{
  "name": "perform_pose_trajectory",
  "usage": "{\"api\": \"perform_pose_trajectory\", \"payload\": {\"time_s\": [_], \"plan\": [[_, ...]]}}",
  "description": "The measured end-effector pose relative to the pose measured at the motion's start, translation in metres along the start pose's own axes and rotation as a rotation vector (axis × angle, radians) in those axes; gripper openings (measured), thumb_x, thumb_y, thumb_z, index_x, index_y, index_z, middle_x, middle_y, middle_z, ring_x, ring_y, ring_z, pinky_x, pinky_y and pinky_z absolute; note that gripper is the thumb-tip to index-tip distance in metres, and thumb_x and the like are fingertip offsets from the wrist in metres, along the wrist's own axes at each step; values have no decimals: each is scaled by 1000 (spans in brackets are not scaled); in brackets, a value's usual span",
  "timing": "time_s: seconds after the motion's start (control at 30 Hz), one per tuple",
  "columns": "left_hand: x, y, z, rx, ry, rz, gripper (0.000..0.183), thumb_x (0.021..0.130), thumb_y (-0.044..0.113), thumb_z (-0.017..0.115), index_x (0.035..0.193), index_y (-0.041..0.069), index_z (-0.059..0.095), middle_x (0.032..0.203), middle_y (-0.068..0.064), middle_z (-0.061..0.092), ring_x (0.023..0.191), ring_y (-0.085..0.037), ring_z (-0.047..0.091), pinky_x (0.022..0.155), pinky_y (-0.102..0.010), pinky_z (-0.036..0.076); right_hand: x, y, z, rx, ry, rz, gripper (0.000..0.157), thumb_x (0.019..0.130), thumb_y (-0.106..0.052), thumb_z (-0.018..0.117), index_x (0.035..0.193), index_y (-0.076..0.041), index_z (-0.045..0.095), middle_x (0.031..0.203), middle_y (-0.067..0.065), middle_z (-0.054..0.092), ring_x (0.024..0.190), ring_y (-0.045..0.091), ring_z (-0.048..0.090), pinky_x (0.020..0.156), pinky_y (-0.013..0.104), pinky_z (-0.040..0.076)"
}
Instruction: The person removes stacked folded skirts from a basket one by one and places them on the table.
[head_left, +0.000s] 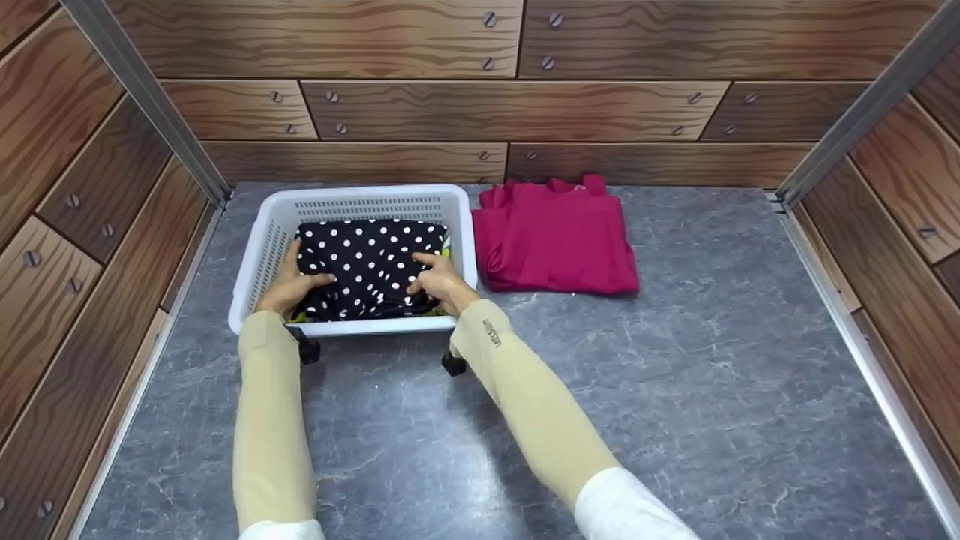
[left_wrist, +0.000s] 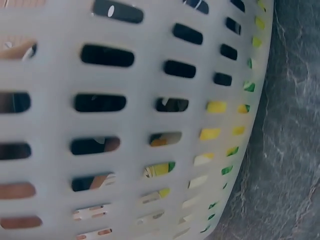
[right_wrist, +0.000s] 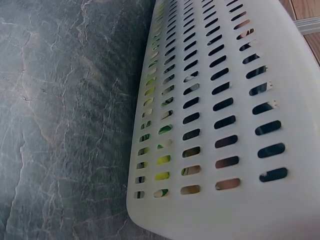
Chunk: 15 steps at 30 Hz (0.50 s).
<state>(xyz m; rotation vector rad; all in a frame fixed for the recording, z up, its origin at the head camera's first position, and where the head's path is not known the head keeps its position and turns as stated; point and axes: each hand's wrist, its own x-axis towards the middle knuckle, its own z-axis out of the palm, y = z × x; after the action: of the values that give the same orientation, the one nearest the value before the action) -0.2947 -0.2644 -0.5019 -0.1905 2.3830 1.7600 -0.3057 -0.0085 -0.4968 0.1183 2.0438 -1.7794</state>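
Note:
A folded black cloth with white polka dots (head_left: 364, 259) lies inside a white plastic basket (head_left: 360, 328). My left hand (head_left: 289, 285) holds the cloth's left side, its thumb on top and its fingers along the edge. At the right side, my right hand (head_left: 441, 281) grips the cloth, with two digits visible on top and the others hidden. Yellow and green patterned fabric (left_wrist: 216, 107) shows through the basket's slots, below the black cloth. Both wrist views are mostly filled by the slotted basket wall (right_wrist: 205, 210), with bits of skin behind the lower slots.
A folded crimson cloth (head_left: 559, 240) lies on the grey marbled surface (head_left: 720, 360), close against the basket's right side. Wood-patterned panels (head_left: 420, 109) enclose the back and both sides, with metal strips along the corners.

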Motion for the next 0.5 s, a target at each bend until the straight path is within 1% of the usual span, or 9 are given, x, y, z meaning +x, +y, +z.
{"api": "perform_pose_trajectory", "payload": {"time_s": [0.03, 0.1, 0.2, 0.23, 0.3, 0.33, 0.37, 0.43, 0.5], "plan": [[0, 0, -1, 21, -16, -13, 98, 90, -3, 64, 161, 1, -3, 167, -22, -7, 153, -35, -7, 123, -45, -1, 0, 0, 0, -3, 5, 3, 77, 80, 18, 63, 152, -3, 45, 158, 19, 38, 63, 6, 40, 52, 16, 39], [4, -4, -3, 79, -41, -25, 93, 92, 1, 64, 162, 3, 4, 167, -22, -3, 153, -37, -2, 123, -48, 3, 0, -1, 0, -5, 14, 2, 75, 80, 18, 64, 150, 0, 46, 157, 18, 39, 75, 5, 44, 60, 15, 42], [4, -4, -4, 145, -63, -10, 81, 92, 3, 64, 159, 0, 20, 165, -27, 9, 151, -41, 9, 122, -52, 9, 1, -2, 1, -2, 27, -4, 71, 82, 15, 66, 149, 2, 46, 156, 19, 41, 75, 9, 41, 64, 18, 40], [3, -5, -5, 156, -66, -6, 77, 91, 3, 64, 158, -2, 24, 164, -28, 13, 149, -42, 14, 122, -53, 11, 1, -2, 1, -8, 37, -8, 69, 83, 13, 67, 148, 2, 48, 155, 18, 43, 77, 9, 44, 67, 18, 41], [4, -6, -6, 173, -70, 6, 73, 90, 2, 64, 154, -4, 30, 161, -30, 19, 147, -43, 19, 121, -54, 14, 1, -2, 1, -21, 58, -25, 66, 83, 11, 69, 146, 2, 52, 153, 18, 45, 93, 10, 52, 79, 17, 44], [4, -6, -6, 165, -73, 8, 73, 89, 0, 64, 154, -5, 31, 161, -30, 20, 146, -43, 19, 121, -54, 15, 2, -2, 1, -22, 67, -37, 64, 83, 11, 69, 144, 2, 54, 152, 19, 46, 100, 16, 56, 84, 20, 46], [4, -7, -6, 163, -76, 11, 73, 89, -1, 64, 153, -5, 31, 161, -31, 20, 146, -44, 20, 121, -54, 15, 2, -2, 1, -30, 77, -50, 62, 82, 11, 69, 142, 2, 56, 151, 18, 47, 114, 19, 54, 93, 21, 46], [4, -7, -6, 171, -80, 17, 75, 87, -2, 64, 153, -6, 30, 160, -32, 20, 146, -44, 20, 121, -53, 15, 3, -1, 1, -46, 89, -72, 61, 80, 13, 68, 140, 1, 59, 150, 18, 49, 135, 19, 42, 105, 23, 41], [5, -8, -6, 189, -82, 17, 77, 86, -3, 64, 154, -7, 29, 160, -32, 20, 146, -44, 19, 121, -52, 15, 3, 0, 1, -53, 80, -80, 64, 79, 15, 67, 140, 0, 59, 150, 17, 49, 129, 18, 45, 99, 21, 43]]}}
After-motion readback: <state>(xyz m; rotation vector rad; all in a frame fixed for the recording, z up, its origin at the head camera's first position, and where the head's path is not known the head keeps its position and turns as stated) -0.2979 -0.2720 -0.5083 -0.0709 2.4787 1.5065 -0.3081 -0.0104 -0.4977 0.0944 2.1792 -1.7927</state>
